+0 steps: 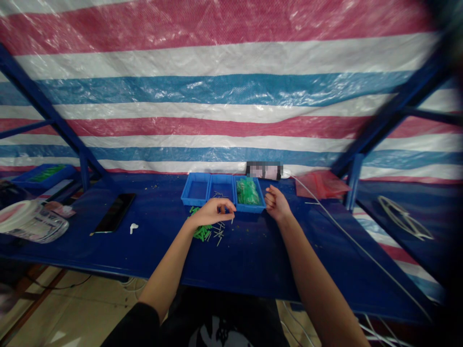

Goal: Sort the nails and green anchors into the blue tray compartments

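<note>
My left hand (213, 212) hovers over a small pile of green plastic plugs (201, 232) and thin metal nails (219, 234) on the blue table (249, 260). Its fingers are pinched together on a small nail that points down. My right hand (275, 201) is curled closed beside the rightmost blue bin (249, 208), which is full of green pieces (247, 192). What the right hand holds is hidden. Two more blue bins, one on the left (195, 190) and one in the middle (221, 187), stand in the same row.
A black phone (115, 212) and a small white object (133, 228) lie at left, by a clear plastic tub (31, 220). Another blue tray (45, 174) sits far left. A white cable (347, 236) runs right. Red bag (320, 184) at back. Blue frame posts (350, 185) flank the table.
</note>
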Available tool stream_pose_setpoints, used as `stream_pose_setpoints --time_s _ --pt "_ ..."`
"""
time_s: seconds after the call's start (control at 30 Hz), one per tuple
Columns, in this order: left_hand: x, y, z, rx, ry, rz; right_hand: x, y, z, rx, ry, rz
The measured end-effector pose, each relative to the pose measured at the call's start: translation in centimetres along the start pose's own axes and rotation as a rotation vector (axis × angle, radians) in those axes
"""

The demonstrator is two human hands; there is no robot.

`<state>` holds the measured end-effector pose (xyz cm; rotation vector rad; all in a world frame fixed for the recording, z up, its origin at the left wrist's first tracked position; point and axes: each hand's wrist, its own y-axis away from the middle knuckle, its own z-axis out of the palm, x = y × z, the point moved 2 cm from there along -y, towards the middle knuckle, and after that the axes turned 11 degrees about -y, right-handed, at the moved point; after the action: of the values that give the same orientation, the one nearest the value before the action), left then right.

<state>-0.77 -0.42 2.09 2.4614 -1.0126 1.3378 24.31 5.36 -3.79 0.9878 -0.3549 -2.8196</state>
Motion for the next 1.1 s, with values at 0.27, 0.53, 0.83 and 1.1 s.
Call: stream_pose_setpoints --time_s 0.27,0.53,0.83,1.1 --pt "0.0 -0.3 -1.5 0.444 0.268 0.034 0.0 -0.1 -0.1 -0.015 0.011 0.001" --pt "0.0 -0.2 -2.2 0.62 0.336 0.009 0.1 -0.2 0.0 0.015 -0.004 0.007" --pt "-1.3 -0.5 -1.8 0.63 0.069 -0.064 0.0 -0.1 0.0 -0.001 0.001 -0.001" --pt "-1.3 -0.1 -1.3 0.574 -0.479 -0.24 0.0 -0.2 -0.1 -0.031 0.039 -0.011"
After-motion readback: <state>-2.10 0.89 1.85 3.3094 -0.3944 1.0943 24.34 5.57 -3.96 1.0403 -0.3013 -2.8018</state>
